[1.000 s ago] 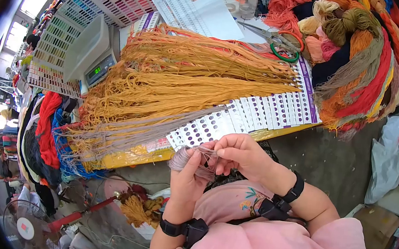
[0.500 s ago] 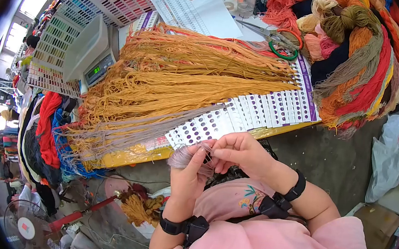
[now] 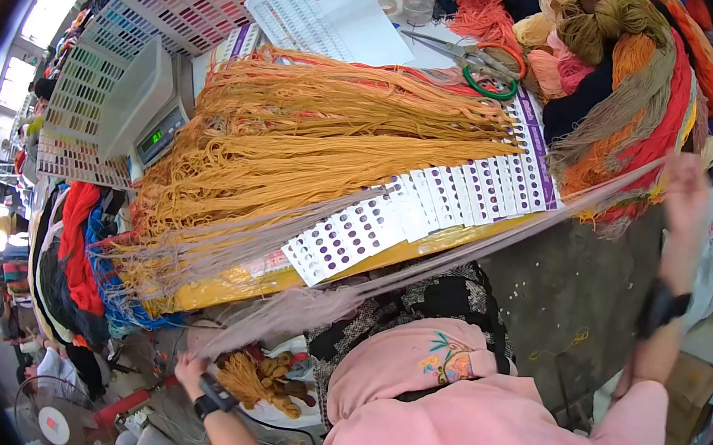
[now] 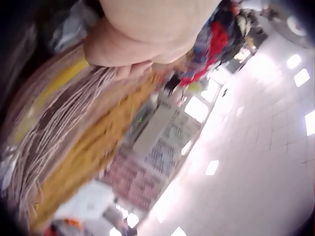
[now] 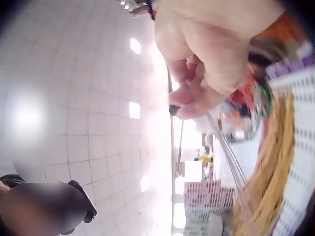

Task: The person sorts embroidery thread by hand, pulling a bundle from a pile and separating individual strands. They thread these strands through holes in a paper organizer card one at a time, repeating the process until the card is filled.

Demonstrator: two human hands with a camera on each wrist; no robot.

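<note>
A thin mauve-grey yarn skein (image 3: pixel 322 302) is stretched on a slant in front of the table, between two widely spread arms. My left hand (image 3: pixel 189 372) grips its low end at the lower left, blurred. In the left wrist view, curled fingers of the left hand (image 4: pixel 147 37) have the loose strands (image 4: pixel 61 115) running out from them. Far to the right and higher up, my right hand (image 3: pixel 687 188) holds the other end. Its fingers (image 5: pixel 197 105) are curled in the right wrist view, with a few strands trailing down from them. Mid-length, the yarn fans out fuzzily.
Orange and ochre yarn hanks (image 3: pixel 293 159) lie over white punched cards (image 3: pixel 346 239) on the yellow-edged table. Scissors (image 3: pixel 494 72), a printed sheet (image 3: pixel 331 11), a scale (image 3: pixel 153 127) and colour charts (image 3: pixel 91 99) are behind. Coloured skeins (image 3: pixel 647 105) hang at the right; a fan (image 3: pixel 53 425) stands lower left.
The hands were together at the table edge, working on the bunched mauve-grey yarn. They have since swung far apart, left hand down-left and right hand up-right, drawing the skein out long.
</note>
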